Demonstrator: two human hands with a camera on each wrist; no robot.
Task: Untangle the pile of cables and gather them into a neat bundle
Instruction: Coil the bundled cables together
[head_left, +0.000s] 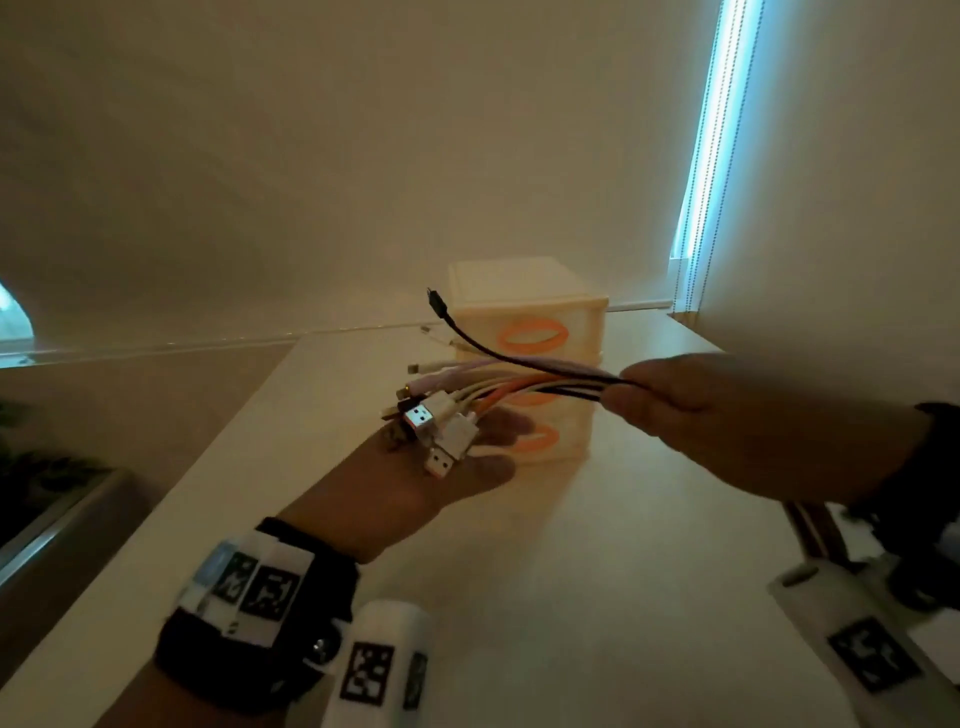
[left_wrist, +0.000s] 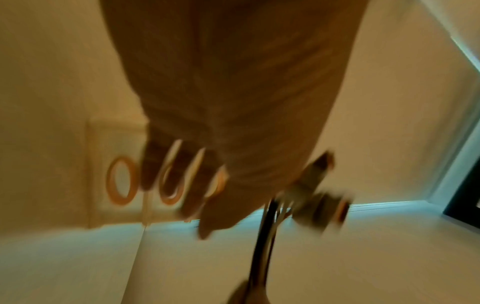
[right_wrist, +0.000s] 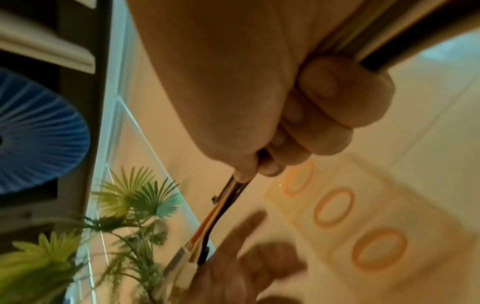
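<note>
A bundle of cables (head_left: 524, 382) in white, orange, pink and black runs level above the white table. My right hand (head_left: 670, 395) grips the bundle in a fist; the wrist view shows the fingers curled round the cables (right_wrist: 228, 197). The plug ends (head_left: 441, 431), several USB connectors, fan out to the left. My left hand (head_left: 467, 457) lies flat with straight fingers under and against those plugs. One black cable end (head_left: 439, 304) sticks up apart from the rest. In the blurred left wrist view the plugs (left_wrist: 317, 197) sit beside the straight fingers (left_wrist: 197, 197).
A small white drawer unit (head_left: 524, 312) with orange oval handles stands on the white table (head_left: 597, 571) just behind the hands. A wall rises behind it, a window strip at the right. A green plant (right_wrist: 124, 205) and a dark planter (head_left: 47, 509) stand off the table's left edge.
</note>
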